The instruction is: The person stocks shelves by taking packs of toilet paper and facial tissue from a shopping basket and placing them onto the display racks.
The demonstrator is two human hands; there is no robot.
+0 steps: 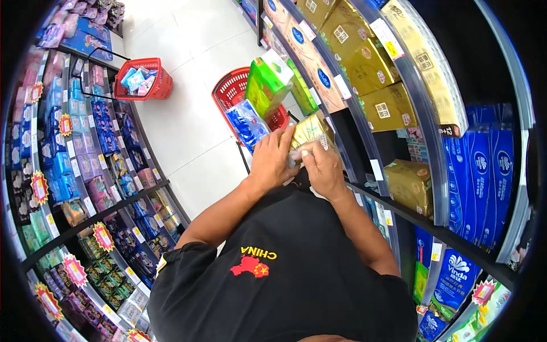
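Both of my hands are raised in front of my chest around a gold tissue pack [311, 130]. My left hand [272, 161] grips its left side with the fingers curled over it. From the right, my right hand [321, 169] holds the pack's lower edge, the fingers pinching at the wrapper. Just beyond the pack is a red shopping basket [231, 88] with a green tissue pack [266, 82] and a blue pack [247, 123] sticking out of it.
Shelves on the right carry gold tissue packs [387, 108] and blue Vinda paper rolls [481, 171]. The left shelves [85, 165] hold several small packets with price tags. A second red basket [149, 80] with goods stands on the white aisle floor [188, 131].
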